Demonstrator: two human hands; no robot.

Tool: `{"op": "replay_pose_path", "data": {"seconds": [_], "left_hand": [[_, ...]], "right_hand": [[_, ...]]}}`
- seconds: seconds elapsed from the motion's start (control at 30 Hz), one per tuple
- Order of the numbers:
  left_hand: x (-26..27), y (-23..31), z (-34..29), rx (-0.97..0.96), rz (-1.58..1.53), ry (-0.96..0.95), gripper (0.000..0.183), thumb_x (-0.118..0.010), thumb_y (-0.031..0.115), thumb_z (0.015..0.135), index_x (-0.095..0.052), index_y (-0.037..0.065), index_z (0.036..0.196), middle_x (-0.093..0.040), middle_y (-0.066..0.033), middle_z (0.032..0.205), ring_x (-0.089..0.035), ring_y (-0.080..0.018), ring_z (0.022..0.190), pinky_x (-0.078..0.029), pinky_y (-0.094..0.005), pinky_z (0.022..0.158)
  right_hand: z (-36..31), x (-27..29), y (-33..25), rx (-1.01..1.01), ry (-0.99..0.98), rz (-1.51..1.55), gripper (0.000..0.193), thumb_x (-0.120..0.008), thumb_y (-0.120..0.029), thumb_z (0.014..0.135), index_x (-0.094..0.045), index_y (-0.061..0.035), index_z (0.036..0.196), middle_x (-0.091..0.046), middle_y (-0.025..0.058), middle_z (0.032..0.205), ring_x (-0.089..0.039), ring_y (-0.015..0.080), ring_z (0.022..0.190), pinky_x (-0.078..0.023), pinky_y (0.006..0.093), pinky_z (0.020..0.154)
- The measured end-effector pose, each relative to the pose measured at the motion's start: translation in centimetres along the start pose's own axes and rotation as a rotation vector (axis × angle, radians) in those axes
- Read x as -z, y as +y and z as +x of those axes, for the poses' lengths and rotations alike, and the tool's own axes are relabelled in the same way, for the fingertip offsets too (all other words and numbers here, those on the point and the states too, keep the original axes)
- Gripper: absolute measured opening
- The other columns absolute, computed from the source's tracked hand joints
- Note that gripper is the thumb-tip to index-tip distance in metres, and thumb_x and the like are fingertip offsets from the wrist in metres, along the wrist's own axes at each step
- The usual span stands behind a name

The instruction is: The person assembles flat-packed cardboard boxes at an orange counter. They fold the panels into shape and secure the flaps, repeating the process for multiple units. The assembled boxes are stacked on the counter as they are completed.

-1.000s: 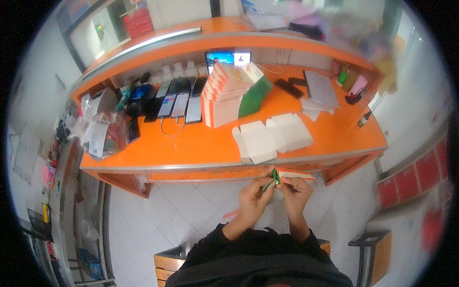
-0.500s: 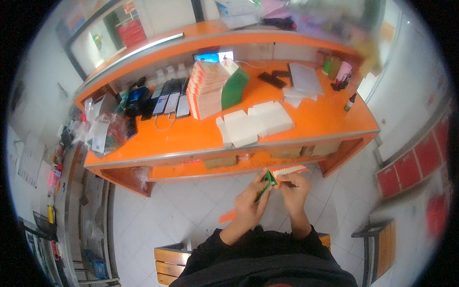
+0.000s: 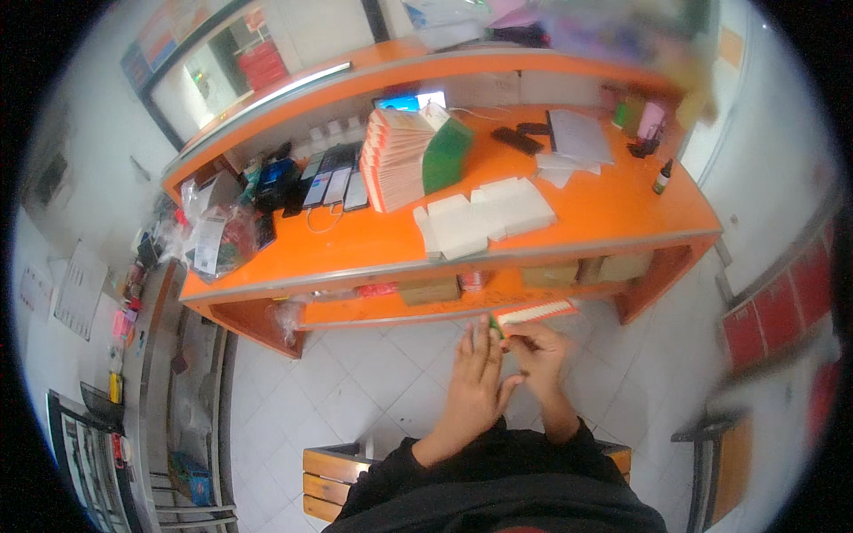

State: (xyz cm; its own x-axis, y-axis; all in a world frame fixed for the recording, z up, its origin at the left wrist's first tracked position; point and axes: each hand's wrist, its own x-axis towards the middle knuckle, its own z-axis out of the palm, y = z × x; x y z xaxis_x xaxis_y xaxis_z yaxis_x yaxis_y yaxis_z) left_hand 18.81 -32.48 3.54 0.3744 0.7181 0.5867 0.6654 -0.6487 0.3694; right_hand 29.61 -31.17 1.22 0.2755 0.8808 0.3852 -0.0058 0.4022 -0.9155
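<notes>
In front of my body, below the desk's front edge, my right hand (image 3: 538, 354) grips a small orange, white and green bundle of folded card (image 3: 538, 311). Its long strip with a ridged white-and-orange edge sticks out to the right past my fingers. My left hand (image 3: 480, 382) lies against the bundle's green end with its fingers stretched out and thumb apart, hiding most of that end. A larger fanned stack of folded card (image 3: 400, 160) in the same colours stands on the orange desk (image 3: 355, 244). In front of it lies an unfolded white carton (image 3: 489, 216).
Phones (image 3: 336, 188) with cables and a clear plastic bag (image 3: 222, 240) lie on the desk's left. White papers (image 3: 577, 142), dark devices (image 3: 515, 139) and a small dropper bottle (image 3: 663, 178) are on the right. Below is a shelf with cardboard boxes (image 3: 428, 290); a wooden bench (image 3: 330, 484) is beneath me.
My left hand has gone from gripping the green end to lying with straightened fingers over it. My right hand keeps its hold on the bundle. The whole view has shifted slightly.
</notes>
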Motion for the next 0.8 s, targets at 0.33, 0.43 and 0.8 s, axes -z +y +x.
{"op": "replay_pose_path", "data": {"seconds": [0.33,0.43,0.8], "left_hand": [[-1.1,-5.0,-1.0,0.73,-1.118,0.339,0.016,-0.057,0.001,0.069,-0.049,0.003,0.083,-0.051,-0.0025,0.082,-0.048,-0.0082,0.07,-0.039,-0.0209,0.064],[-1.3,-6.0,-1.8,0.755,-1.192,0.235,0.02,-0.057,0.002,0.069,-0.048,0.003,0.087,-0.052,-0.0023,0.079,-0.048,-0.0082,0.071,-0.038,-0.02,0.064],[-3.2,-1.2,-1.1,0.195,-0.021,0.146,0.051,-0.049,0.013,0.077,-0.024,-0.003,0.118,-0.044,-0.0119,0.101,-0.044,-0.0134,0.086,-0.034,-0.0235,0.077]], "right_hand": [[-1.9,0.8,-1.9,0.39,-0.19,-0.36,0.06,-0.057,-0.006,0.068,-0.026,0.0006,0.118,-0.047,0.0113,0.098,-0.044,0.0185,0.085,-0.04,0.027,0.066],[-2.0,1.8,-2.3,0.305,0.063,-0.48,0.072,-0.063,-0.008,0.062,-0.02,-0.0005,0.119,-0.039,0.0147,0.107,-0.036,0.0239,0.1,-0.039,0.0329,0.074],[-2.1,0.8,-0.4,-0.028,-0.226,-0.443,0.051,-0.044,0.003,0.067,-0.031,-0.0057,0.116,-0.042,0.0157,0.106,-0.047,0.0315,0.089,-0.041,0.0352,0.072]]}}
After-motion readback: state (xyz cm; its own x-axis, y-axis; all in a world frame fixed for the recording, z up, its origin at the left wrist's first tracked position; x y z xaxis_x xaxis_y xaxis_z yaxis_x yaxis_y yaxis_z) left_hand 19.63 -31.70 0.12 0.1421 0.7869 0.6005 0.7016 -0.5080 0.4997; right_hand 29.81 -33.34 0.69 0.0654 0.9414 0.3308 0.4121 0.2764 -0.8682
